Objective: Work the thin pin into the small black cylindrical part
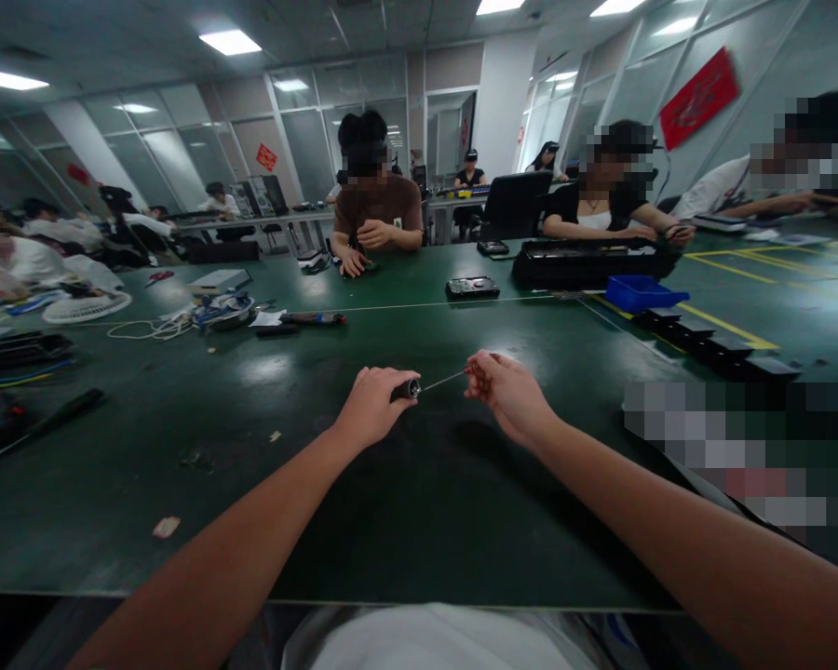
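Above the green table, my left hand (371, 406) is closed around a short black cylinder (406, 390). A round end with metal in it faces right; the rest of the cylinder is hidden by the palm and fingers. My right hand (497, 383) pinches a thin metal rod (443, 381), which looks like a slim screwdriver shaft. Something reddish shows at the fingertips, and whatever handle there is stays hidden. The rod slants down to the left, its far tip at or very near the cylinder's open end; I cannot tell whether they touch.
Beyond my hands lie a hard drive-like box (472, 288), a blue bin (641, 292) and a long black housing (593, 264). Left are a pen-like tool (314, 318), coiled cables (223, 310) and a long screwdriver (70, 410). Co-workers sit across the green table (391, 530).
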Demonstrator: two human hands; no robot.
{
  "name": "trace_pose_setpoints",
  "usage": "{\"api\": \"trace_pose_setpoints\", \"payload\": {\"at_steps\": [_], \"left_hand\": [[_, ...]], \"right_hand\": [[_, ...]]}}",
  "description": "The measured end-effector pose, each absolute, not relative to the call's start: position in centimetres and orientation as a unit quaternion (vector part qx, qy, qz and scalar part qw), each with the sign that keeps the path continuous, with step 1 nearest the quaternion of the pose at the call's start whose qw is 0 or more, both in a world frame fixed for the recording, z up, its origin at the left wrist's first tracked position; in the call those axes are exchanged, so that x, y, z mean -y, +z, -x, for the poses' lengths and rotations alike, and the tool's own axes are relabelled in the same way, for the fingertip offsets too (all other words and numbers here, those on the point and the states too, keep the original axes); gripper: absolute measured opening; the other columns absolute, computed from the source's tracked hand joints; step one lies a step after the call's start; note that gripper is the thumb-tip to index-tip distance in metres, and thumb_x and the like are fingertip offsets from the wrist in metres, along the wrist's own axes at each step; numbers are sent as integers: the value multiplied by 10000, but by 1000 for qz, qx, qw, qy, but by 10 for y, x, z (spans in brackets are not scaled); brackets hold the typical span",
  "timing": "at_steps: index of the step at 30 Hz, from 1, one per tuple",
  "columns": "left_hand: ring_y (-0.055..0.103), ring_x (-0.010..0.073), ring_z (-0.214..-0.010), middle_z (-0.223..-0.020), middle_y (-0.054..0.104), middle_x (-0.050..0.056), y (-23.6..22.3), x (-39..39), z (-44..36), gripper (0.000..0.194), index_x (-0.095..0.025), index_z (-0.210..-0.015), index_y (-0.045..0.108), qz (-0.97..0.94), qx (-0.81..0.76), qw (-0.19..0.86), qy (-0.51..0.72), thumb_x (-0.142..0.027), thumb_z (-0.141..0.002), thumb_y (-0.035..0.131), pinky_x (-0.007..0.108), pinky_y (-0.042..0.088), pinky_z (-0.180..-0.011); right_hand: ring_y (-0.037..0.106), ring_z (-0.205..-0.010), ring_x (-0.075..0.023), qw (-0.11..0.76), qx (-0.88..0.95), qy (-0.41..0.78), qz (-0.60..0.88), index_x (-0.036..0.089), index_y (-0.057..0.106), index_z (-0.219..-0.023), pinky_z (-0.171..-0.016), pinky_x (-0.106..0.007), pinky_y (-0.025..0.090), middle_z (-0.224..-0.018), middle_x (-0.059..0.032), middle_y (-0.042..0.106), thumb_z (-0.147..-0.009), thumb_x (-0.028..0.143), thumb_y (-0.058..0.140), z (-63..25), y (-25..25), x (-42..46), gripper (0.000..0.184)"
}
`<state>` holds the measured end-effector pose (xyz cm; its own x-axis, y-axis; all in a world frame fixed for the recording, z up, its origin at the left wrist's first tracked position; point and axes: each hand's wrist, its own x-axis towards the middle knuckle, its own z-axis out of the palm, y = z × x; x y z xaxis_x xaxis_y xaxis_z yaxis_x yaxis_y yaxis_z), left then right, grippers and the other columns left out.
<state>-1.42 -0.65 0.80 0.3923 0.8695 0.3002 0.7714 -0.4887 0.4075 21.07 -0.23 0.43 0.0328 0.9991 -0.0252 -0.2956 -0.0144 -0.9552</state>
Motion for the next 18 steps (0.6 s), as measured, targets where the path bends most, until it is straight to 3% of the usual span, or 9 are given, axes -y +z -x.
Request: {"api": "trace_pose_setpoints", "payload": {"at_steps": [10,18], "left_hand": [[592,252,-1029,-1112,701,32,6,5,13,343,-272,-1205,670,-822,-510,119,224,-279,-864,707,442,398,-955],[597,253,-1009,-1083,698,45,0,5,14,356,-257,-1208,663,-813,-518,137,228,-301,-857,705,430,433,-941]], "right_hand": [[558,-632,-151,589,547,393,448,211,605,-881,-631,-323,461,-712,4,597,-909,469,546,-209,8,9,266],[566,-624,-168,512,623,317,499,216,595,-846,-652,-339,436,-650,10,590,-951,445,495,-210,10,12,271]]}}
